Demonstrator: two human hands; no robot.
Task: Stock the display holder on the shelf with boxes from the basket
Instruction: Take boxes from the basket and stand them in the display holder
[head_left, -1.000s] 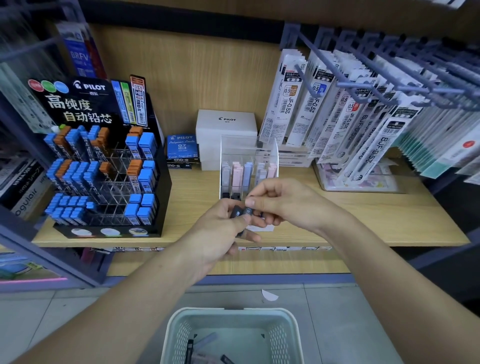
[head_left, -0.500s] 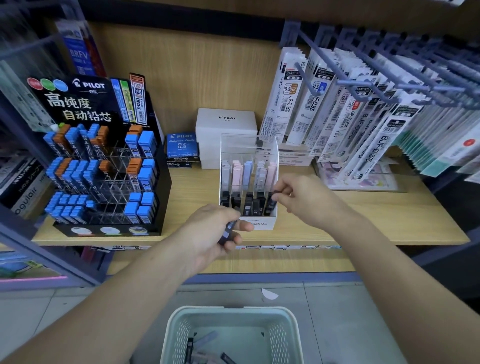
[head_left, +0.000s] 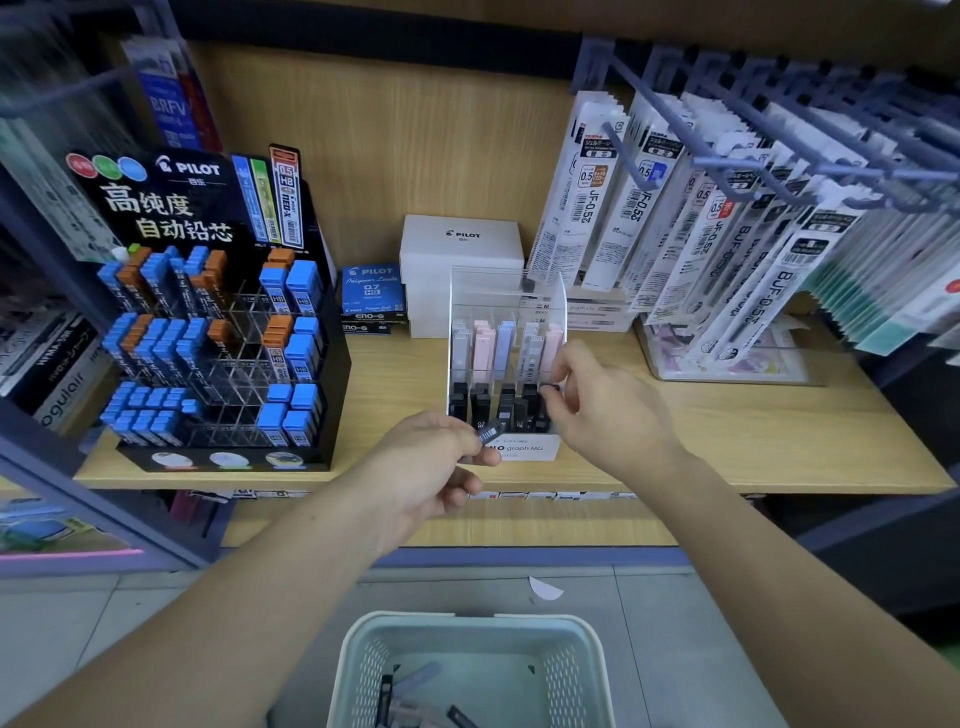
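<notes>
**Boxes at the holder's front edge**

Our left hand (head_left: 426, 467) pinches a dark box (head_left: 491, 431) just before the clear display holder (head_left: 506, 291). Our right hand (head_left: 608, 410) pinches a black box (head_left: 549, 391) in its front-right slot. Bare wooden shelf (head_left: 753, 441) lies rightward, and the basket (head_left: 467, 629) sits below.

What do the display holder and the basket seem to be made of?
Display holder: clear glossy plastic, probably acrylic; the white box behind shows through its wall. Basket: pale green matte plastic, likely moulded, with rows of small holes in the walls.
</notes>
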